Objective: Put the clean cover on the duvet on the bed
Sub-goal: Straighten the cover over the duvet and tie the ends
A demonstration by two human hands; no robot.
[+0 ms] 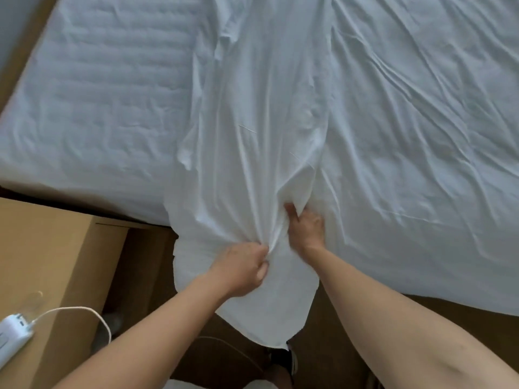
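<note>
Partly, the cover (261, 122) hides the right hand (307, 228).

head cam | looks steeply down | close over bed (92, 108) edge

The cover (261, 108) was plain white and unpatterned, with faint grey-blue shading in its folds. Left of the cover, the mattress (98, 94) was a cooler bluish white and carried a quilted pattern of parallel raised bands. Right of the cover, the crumpled bedding (421, 136) was the same plain white, turning blue-grey in its creases. Below and left of the cover, the bedside cabinet (56, 248) was a light tan, and on it a charger block (12, 332) and its cable (84, 311) were both white. The floor (146, 276) beside the cover's hanging end was mid brown. Just below that end, a shoe (283, 357) showed dark with pale stripes.
</note>
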